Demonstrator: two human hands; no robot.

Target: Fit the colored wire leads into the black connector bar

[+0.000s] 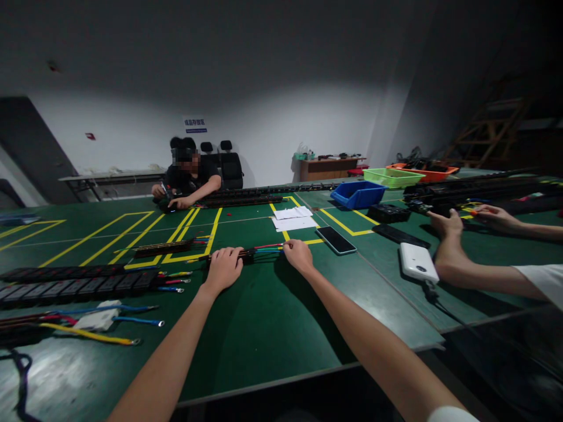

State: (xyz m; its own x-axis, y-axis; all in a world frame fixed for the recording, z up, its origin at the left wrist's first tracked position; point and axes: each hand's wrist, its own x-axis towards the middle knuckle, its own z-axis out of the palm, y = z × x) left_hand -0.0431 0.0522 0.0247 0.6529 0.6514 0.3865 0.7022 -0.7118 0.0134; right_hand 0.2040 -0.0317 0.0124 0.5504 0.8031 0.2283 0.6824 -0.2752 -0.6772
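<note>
My left hand (225, 266) is curled over a long black strip (246, 254) lying on the green table (255, 328). Red, blue and green wires (269, 248) run out of the strip's right end. My right hand (298, 254) pinches the tips of those wires. Both arms stretch forward from the near edge of the table.
More black strips with coloured wires (79, 284) lie at the left. A phone (335, 240), papers (294, 219) and a white device (417, 262) lie to the right. A co-worker's arms (461, 258) reach in from the right. Another person (187, 176) sits across. Blue (358, 193), green and orange bins stand far right.
</note>
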